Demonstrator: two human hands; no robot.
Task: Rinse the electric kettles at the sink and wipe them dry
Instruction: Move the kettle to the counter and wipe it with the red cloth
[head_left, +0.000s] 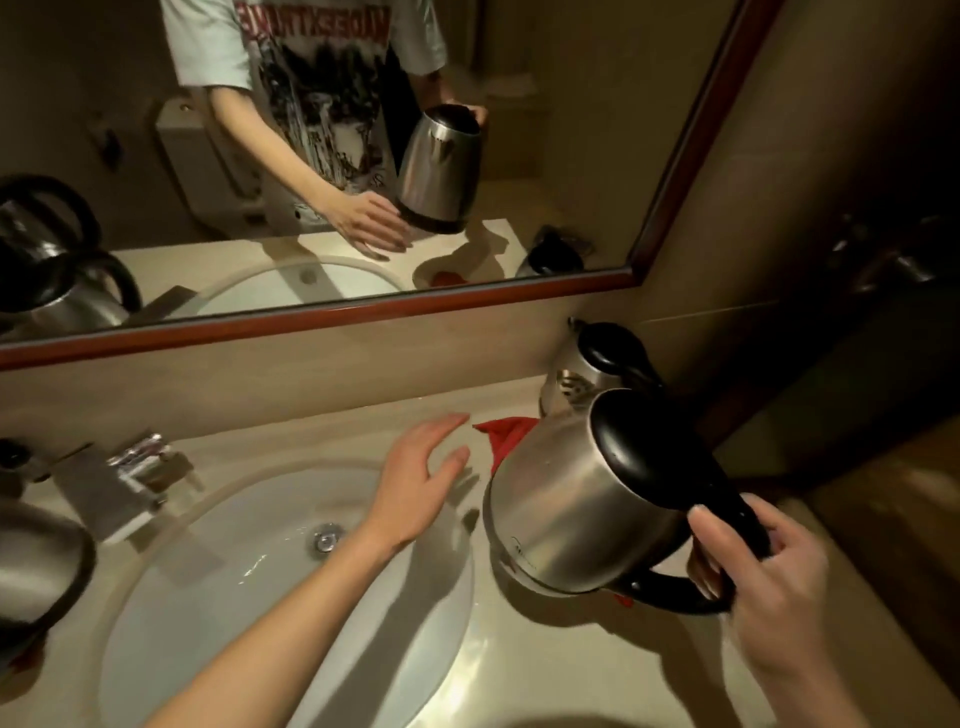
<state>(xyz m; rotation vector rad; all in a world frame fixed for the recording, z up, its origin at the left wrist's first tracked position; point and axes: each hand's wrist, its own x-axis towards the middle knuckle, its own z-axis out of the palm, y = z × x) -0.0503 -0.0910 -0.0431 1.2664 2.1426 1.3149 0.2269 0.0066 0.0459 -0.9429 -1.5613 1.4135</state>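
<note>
My right hand (753, 566) grips the black handle of a steel electric kettle (566, 509), which hangs tilted above the counter just right of the sink (291, 561). My left hand (421, 478) reaches over the basin's far right rim with fingers spread, holding nothing, close to a red cloth (506, 434) lying on the counter partly behind the kettle. A second steel kettle (587, 364) with a black lid stands at the back right corner. Part of a third kettle (36, 566) shows at the left edge.
A chrome faucet (135, 467) stands at the sink's back left. A framed mirror (363, 306) runs along the wall above the counter (545, 670). A dark wall and ledge close off the right side.
</note>
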